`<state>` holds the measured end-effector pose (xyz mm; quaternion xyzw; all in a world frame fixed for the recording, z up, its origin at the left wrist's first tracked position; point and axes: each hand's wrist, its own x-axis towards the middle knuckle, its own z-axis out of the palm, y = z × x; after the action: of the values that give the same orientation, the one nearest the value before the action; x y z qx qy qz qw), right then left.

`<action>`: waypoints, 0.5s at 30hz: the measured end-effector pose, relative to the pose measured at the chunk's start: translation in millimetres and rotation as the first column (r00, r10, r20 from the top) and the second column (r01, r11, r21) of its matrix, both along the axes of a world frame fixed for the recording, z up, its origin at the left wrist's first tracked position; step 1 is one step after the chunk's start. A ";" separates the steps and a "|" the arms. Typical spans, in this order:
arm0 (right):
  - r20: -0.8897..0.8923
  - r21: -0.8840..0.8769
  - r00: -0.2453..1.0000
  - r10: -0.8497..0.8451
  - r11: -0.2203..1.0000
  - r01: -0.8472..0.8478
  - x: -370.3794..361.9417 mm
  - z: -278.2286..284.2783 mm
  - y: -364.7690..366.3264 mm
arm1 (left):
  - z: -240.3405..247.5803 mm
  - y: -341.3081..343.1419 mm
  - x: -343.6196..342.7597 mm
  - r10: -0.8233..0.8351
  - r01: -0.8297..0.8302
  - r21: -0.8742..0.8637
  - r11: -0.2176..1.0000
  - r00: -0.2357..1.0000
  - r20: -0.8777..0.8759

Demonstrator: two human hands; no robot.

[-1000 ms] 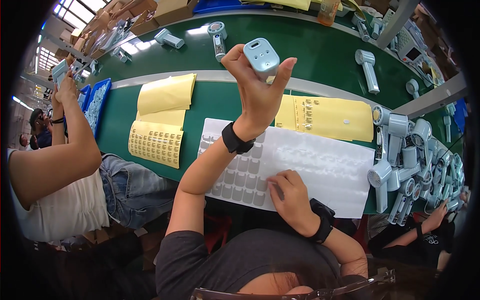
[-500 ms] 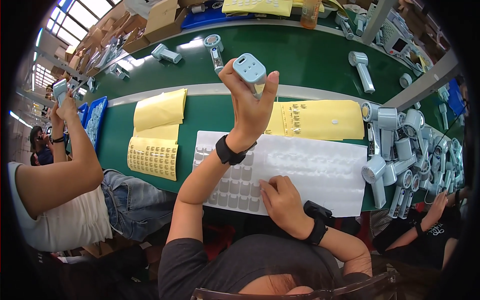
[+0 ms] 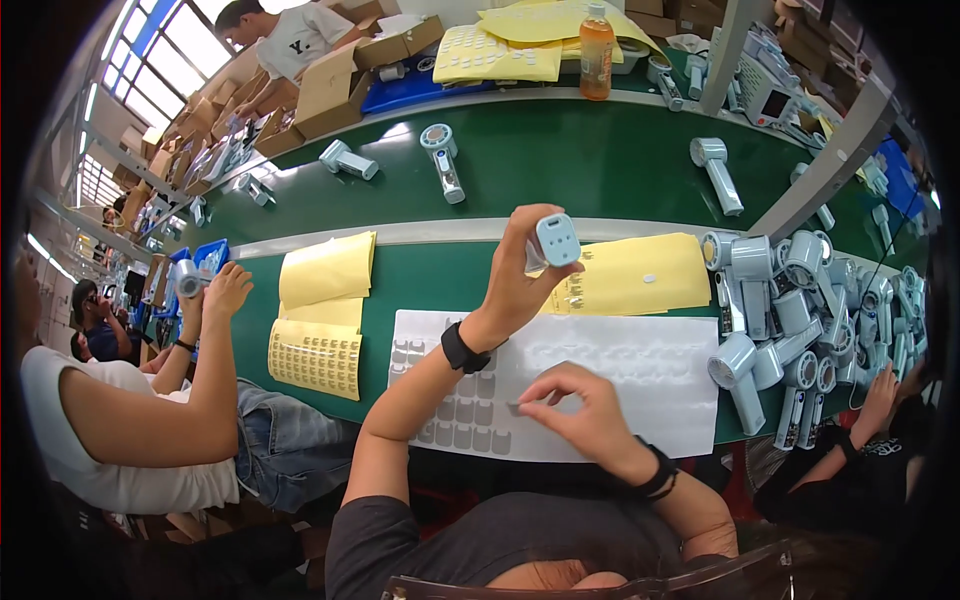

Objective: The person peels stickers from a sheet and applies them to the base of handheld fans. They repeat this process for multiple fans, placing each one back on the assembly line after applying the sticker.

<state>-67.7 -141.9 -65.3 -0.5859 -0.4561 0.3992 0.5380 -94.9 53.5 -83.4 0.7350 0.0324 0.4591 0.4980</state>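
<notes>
My left hand (image 3: 512,285), wearing a black wristband, is raised above the bench and closed round a light blue handheld fan (image 3: 558,241). The end of its handle faces me, showing a slot and small holes; the rest is hidden behind my fingers. Below it lies a white sheet (image 3: 630,410) with rows of grey stickers (image 3: 464,410) on its left part. Over the middle of this sheet my right hand (image 3: 588,412) pinches a small grey sticker (image 3: 514,407) between thumb and fingertips.
Yellow sticker sheets (image 3: 325,270) lie left and behind. Many fans (image 3: 790,300) are heaped at the right, beside a metal post (image 3: 820,165). An orange drink bottle (image 3: 596,55) stands on the far bench. A co-worker (image 3: 140,400) at the left holds another fan.
My left hand has brought the fan closer and a little right. My right hand has peeled a grey sticker off the sheet and lifted it. The head view has tilted up.
</notes>
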 end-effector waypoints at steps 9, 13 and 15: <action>-0.260 0.092 0.932 -0.252 0.955 0.283 92.8 65.1 4.8 | 16.0 -26.5 5.3 0.116 -0.075 0.344 0.936 0.988 -0.102; -0.348 0.047 0.912 -0.217 0.968 0.248 104.4 72.9 5.9 | 22.3 -38.4 5.6 0.083 -0.028 0.331 0.943 0.985 -0.154; -0.392 0.055 0.904 -0.171 0.977 0.208 108.0 74.8 4.6 | 23.6 -41.5 5.8 0.066 -0.001 0.325 0.946 0.980 -0.188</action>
<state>40.3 -137.3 9.6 -0.5114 -0.3010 0.4299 0.6804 -89.1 12.0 -59.8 0.8478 0.0185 0.3917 0.3571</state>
